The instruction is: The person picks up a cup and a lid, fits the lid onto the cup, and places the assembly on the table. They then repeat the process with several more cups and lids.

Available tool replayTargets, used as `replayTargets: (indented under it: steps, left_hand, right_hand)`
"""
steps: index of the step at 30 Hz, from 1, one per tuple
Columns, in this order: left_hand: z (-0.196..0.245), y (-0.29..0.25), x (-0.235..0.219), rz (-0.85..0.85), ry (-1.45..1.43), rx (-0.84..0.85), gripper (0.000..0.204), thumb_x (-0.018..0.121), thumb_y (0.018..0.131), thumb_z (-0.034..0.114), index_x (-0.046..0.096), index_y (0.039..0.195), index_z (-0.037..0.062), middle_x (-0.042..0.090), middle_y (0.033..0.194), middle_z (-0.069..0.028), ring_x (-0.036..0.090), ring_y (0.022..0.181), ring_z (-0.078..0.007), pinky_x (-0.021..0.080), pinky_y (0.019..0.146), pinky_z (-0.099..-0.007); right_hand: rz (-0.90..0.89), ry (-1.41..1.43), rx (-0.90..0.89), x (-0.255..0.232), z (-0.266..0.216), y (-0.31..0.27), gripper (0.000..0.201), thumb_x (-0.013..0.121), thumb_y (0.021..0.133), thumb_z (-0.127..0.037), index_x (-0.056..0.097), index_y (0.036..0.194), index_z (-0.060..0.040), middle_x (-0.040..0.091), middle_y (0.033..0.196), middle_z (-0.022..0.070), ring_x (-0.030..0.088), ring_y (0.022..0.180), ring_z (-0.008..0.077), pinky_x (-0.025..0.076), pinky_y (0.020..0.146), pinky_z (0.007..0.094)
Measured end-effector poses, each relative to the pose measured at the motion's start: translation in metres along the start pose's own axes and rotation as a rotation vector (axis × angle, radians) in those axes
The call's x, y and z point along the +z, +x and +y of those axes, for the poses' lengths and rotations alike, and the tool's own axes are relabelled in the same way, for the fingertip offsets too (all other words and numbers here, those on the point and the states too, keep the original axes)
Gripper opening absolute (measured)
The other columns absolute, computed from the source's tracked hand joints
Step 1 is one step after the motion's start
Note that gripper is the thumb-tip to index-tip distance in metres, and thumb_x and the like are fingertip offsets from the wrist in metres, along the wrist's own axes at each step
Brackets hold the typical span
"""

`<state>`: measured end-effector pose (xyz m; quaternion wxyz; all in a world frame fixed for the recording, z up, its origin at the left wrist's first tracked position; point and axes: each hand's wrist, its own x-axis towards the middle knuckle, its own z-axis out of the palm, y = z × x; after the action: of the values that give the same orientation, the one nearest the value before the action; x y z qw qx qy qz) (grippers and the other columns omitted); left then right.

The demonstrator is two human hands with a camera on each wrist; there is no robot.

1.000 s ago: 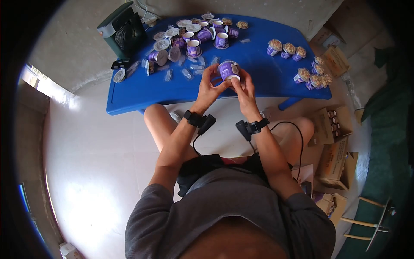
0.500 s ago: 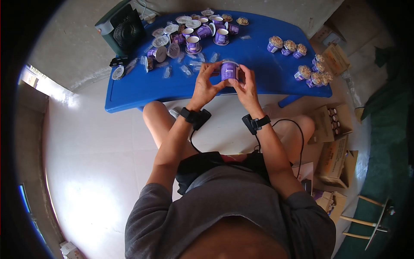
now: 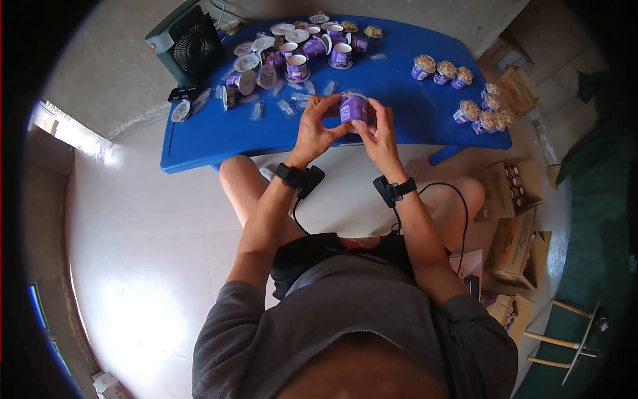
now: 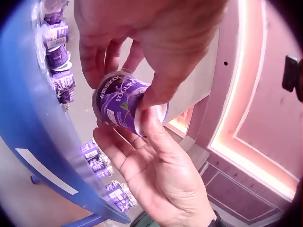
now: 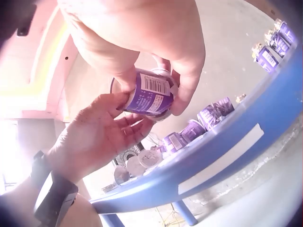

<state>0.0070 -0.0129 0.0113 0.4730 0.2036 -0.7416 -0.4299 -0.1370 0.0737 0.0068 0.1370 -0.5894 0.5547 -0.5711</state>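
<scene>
A purple yogurt cup with a clear lid is held up between both hands, close over the near edge of the blue table. My left hand grips it from the left, thumb at the base and fingers around the lid end. From the other side my right hand grips it too, its thumb also near the base. In the left wrist view the cup shows its "YOGURT" lettering. The right wrist view shows a barcode on the cup's side.
Purple cups, lids and small clear packets crowd the table's left and back. Several cups topped with crumbly pieces stand at the right. A dark green fan heater is at the back left. Open cartons sit on the floor at right.
The cup has turned and tipped in my hands, so its purple side now faces the head camera instead of its base and barcode. Both hands kept hold of it.
</scene>
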Motion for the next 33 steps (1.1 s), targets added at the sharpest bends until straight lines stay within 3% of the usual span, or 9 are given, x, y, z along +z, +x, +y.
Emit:
replayTargets:
  steps: [5,7,10,17,20,22,26,31,33]
  left_hand:
    - [-0.008,-0.007,0.014,0.11,-0.113,-0.039,0.065,0.081,0.069,0.009,0.052,0.127,0.0026,0.051,0.108,-0.0118,0.06,0.102,-0.0243,0.052,0.091,-0.0348]
    - [-0.011,-0.006,0.02,0.167,-0.338,-0.227,0.065,0.08,0.069,0.007,0.052,0.128,0.0042,0.051,0.108,-0.0119,0.059,0.103,-0.0244,0.052,0.09,-0.034]
    - [-0.012,-0.006,0.009,0.078,-0.027,-0.06,0.063,0.079,0.069,0.005,0.053,0.126,0.0031,0.051,0.108,-0.0116,0.059,0.103,-0.0242,0.051,0.091,-0.033]
    - [-0.019,-0.001,-0.002,-0.036,0.031,-0.044,0.067,0.08,0.069,0.004,0.05,0.129,0.002,0.052,0.109,-0.0114,0.059,0.105,-0.0229,0.051,0.09,-0.0326]
    - [-0.013,-0.003,0.001,-0.1,-0.333,-0.205,0.061,0.073,0.08,0.008,0.043,0.133,0.0017,0.051,0.12,-0.0122,0.058,0.106,-0.0218,0.05,0.092,-0.0356]
    - [0.004,-0.004,0.003,-0.127,-0.804,-0.585,0.057,0.067,0.087,0.019,0.041,0.134,0.0006,0.052,0.124,-0.0138,0.058,0.107,-0.0208,0.049,0.093,-0.0363]
    - [-0.008,-0.003,-0.002,-0.148,-0.65,-0.467,0.056,0.069,0.087,0.023,0.044,0.132,0.0015,0.059,0.115,-0.0088,0.056,0.107,-0.0165,0.05,0.087,-0.0297]
    - [-0.001,-0.003,0.005,-0.083,-0.476,-0.361,0.065,0.076,0.078,0.008,0.043,0.133,0.0027,0.058,0.118,-0.0085,0.056,0.107,-0.0151,0.048,0.089,-0.0285]
    - [-0.001,-0.004,0.008,-0.113,-0.416,-0.26,0.071,0.076,0.076,0.003,0.038,0.136,0.0024,0.053,0.126,-0.0085,0.052,0.114,-0.0171,0.044,0.095,-0.0298]
  right_hand:
    - [0.111,0.427,0.119,0.021,0.014,-0.005,0.058,0.065,0.089,-0.015,0.033,0.135,-0.0021,0.039,0.126,0.0171,0.05,0.114,0.0276,0.048,0.094,0.0351]
    - [0.136,0.827,0.457,0.018,-0.008,-0.004,0.058,0.063,0.089,-0.014,0.031,0.137,-0.0018,0.04,0.127,0.0171,0.048,0.116,0.0271,0.045,0.098,0.0358]
    - [0.051,0.159,0.09,0.007,0.009,-0.001,0.059,0.064,0.088,-0.013,0.033,0.136,-0.0014,0.041,0.125,0.0173,0.049,0.116,0.0276,0.049,0.095,0.0352]
    - [-0.064,0.006,-0.003,-0.005,0.0,0.002,0.053,0.065,0.086,-0.007,0.038,0.132,-0.0012,0.041,0.121,0.0183,0.049,0.113,0.0298,0.057,0.08,0.0334]
    - [0.031,-0.041,-0.029,0.004,-0.005,-0.001,0.054,0.066,0.084,-0.005,0.039,0.131,-0.0023,0.041,0.119,0.0182,0.049,0.111,0.0295,0.056,0.083,0.0342]
    - [0.173,-0.07,-0.152,0.01,-0.016,0.0,0.055,0.068,0.082,-0.004,0.04,0.13,-0.003,0.04,0.12,0.0181,0.049,0.111,0.0302,0.055,0.085,0.0338]
    - [-0.024,-0.134,-0.223,-0.006,-0.025,0.006,0.052,0.073,0.08,-0.015,0.046,0.124,-0.0037,0.047,0.12,0.0154,0.05,0.111,0.0276,0.048,0.088,0.0353]
    - [0.041,0.159,0.108,-0.018,-0.007,0.038,0.055,0.074,0.081,-0.029,0.053,0.122,-0.0006,0.055,0.118,0.0152,0.057,0.107,0.0243,0.048,0.087,0.0346]
    - [-0.244,0.138,0.175,-0.025,-0.006,0.047,0.053,0.074,0.081,-0.027,0.055,0.121,0.0021,0.061,0.113,0.0151,0.06,0.102,0.0214,0.049,0.084,0.0314]
